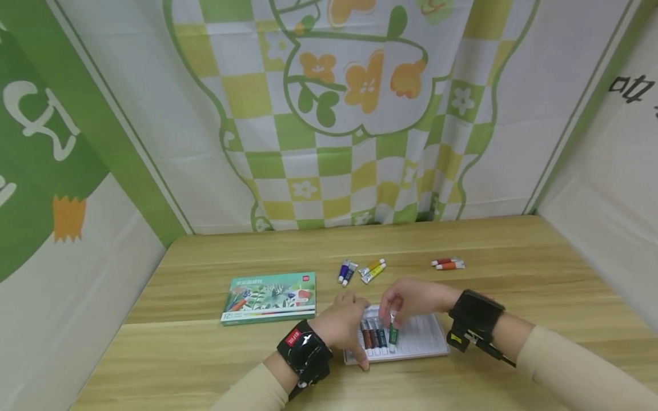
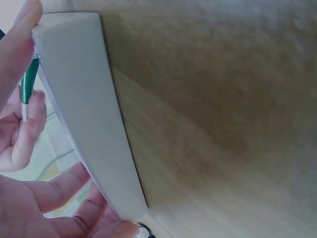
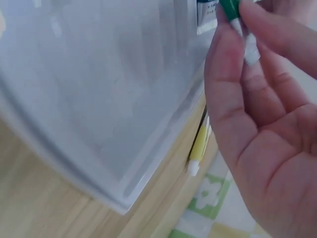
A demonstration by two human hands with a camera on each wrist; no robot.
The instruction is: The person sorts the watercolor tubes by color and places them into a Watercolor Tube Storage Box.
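A shallow white tray (image 1: 424, 337) lies near the front of the table, with several paint tubes (image 1: 374, 337) side by side in its left part. My left hand (image 1: 341, 321) grips the tray's left end, thumb on the near edge and fingers at the far corner; the left wrist view shows the end wall (image 2: 89, 99) between them. Over the tray, my right hand (image 1: 413, 299) pinches a small green paint tube (image 1: 393, 334) just right of the row. In the right wrist view the green tube (image 3: 230, 9) sits between thumb and fingertips.
A flat green paint box (image 1: 272, 297) with a printed cover lies on the left. Behind the tray are two blue-purple tubes (image 1: 346, 273) and two yellow ones (image 1: 373, 270). Two red-orange tubes (image 1: 449, 264) lie farther right. A patterned curtain (image 1: 349, 188) hangs behind the table.
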